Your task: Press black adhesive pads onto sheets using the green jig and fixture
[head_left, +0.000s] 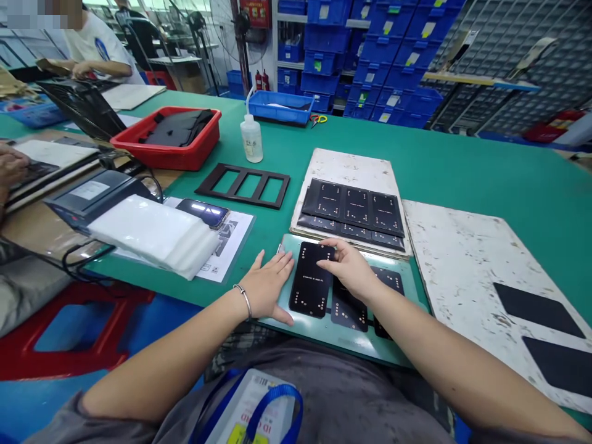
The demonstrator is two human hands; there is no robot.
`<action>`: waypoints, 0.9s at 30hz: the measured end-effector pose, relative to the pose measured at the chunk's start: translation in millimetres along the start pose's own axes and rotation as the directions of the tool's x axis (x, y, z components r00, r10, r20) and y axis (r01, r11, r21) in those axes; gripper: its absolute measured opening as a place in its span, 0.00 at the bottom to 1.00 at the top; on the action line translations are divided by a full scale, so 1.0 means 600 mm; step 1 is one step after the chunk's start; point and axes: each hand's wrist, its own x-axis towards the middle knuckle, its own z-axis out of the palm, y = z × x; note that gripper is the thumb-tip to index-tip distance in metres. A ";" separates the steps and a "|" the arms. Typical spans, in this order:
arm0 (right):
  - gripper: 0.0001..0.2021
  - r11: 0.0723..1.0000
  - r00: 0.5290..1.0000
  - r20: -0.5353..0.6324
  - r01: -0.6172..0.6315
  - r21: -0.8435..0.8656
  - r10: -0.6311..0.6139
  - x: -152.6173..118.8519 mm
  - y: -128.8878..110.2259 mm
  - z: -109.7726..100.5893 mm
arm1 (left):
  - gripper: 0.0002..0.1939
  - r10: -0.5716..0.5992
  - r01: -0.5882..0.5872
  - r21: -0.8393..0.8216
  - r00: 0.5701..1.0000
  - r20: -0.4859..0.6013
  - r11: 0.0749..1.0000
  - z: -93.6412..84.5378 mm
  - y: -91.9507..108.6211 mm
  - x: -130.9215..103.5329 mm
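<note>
Likely aligning: left hand (267, 283) spread, gripping nothing; right hand (354, 271) touching panel (309, 291) between them, pinch unclear. Next needs square edges.

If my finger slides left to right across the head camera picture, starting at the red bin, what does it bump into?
Red bin → left hand → dotted black panel → right hand → white board on the far right.

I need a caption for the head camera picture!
Left hand spread on a green board, right hand at a black panel.
</note>
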 end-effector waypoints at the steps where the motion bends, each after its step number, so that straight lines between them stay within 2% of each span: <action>1: 0.21 1.000 1.000 -0.002 -0.001 0.004 0.001 0.000 0.002 0.000 | 0.62 0.001 -0.001 -0.003 1.000 -0.002 1.000 0.000 0.000 0.000; 10: 0.22 1.000 0.999 -0.041 -0.005 -0.017 0.004 0.002 0.023 0.002 | 0.61 0.006 -0.006 -0.029 1.000 -0.011 1.000 0.002 -0.003 0.000; 13: 0.21 0.982 0.998 -0.031 0.056 -0.182 -0.063 0.005 0.026 -0.007 | 0.62 0.001 -0.002 -0.037 1.000 -0.007 0.999 0.003 -0.003 0.001; 15: 0.20 0.895 0.988 -0.029 0.127 -0.429 -0.154 0.008 0.026 -0.015 | 0.63 -0.005 0.005 -0.047 1.000 -0.008 0.999 0.004 -0.001 0.000; 17: 0.20 0.728 0.978 -0.008 0.150 -0.668 -0.209 0.010 0.025 -0.021 | 0.63 -0.011 0.010 -0.056 1.000 -0.018 0.998 0.003 0.000 -0.001; 19: 0.22 0.561 0.980 0.036 0.142 -0.816 -0.196 0.009 0.023 -0.024 | 0.61 -0.006 0.006 -0.055 1.000 -0.015 0.998 0.000 0.000 -0.003; 21: 0.24 0.429 0.984 0.096 0.152 -0.891 -0.150 0.001 0.022 -0.022 | 0.57 0.002 -0.002 -0.044 1.000 0.003 0.999 -0.003 0.000 -0.005; 23: 0.29 0.340 0.982 0.156 0.182 -0.923 -0.102 -0.017 0.020 -0.018 | 0.55 0.003 -0.002 -0.038 1.000 0.017 0.999 -0.005 0.000 -0.006; 27: 0.32 0.276 0.951 0.306 0.307 -0.911 -0.048 -0.081 0.019 -0.009 | 0.57 0.003 -0.003 -0.037 1.000 0.004 0.999 -0.005 -0.001 -0.004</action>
